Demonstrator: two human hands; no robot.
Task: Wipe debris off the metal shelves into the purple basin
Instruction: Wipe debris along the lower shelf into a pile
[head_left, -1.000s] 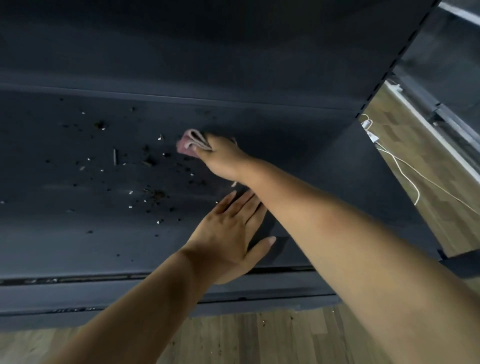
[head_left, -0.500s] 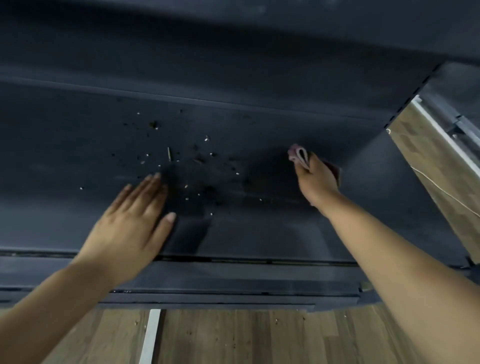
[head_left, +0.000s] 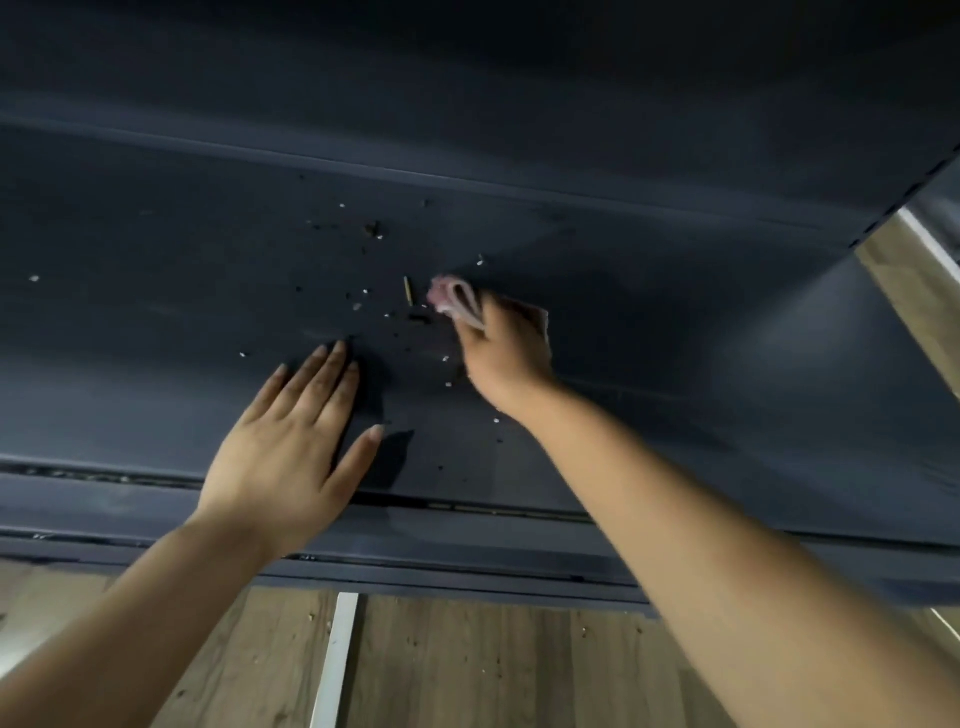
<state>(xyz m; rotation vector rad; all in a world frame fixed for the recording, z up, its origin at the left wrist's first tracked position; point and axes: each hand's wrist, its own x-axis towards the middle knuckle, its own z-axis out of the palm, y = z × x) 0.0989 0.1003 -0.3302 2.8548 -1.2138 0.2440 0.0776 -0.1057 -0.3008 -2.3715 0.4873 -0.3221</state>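
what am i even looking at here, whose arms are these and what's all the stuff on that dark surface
There is no machine here. The picture comes from one camera worn on a person's head, looking forward and down, so the two bare arms are the wearer's own. The dark surface is a metal shelf, with wooden floor showing below its front edge. Scattered on the shelf are small crumbs and specks of debris, plus one thin stick-like bit. The right hand holds a bunched pink cloth pressed on the shelf beside the debris. The left hand lies flat and open on the shelf near the front. The purple basin meant to catch the debris is not in view.
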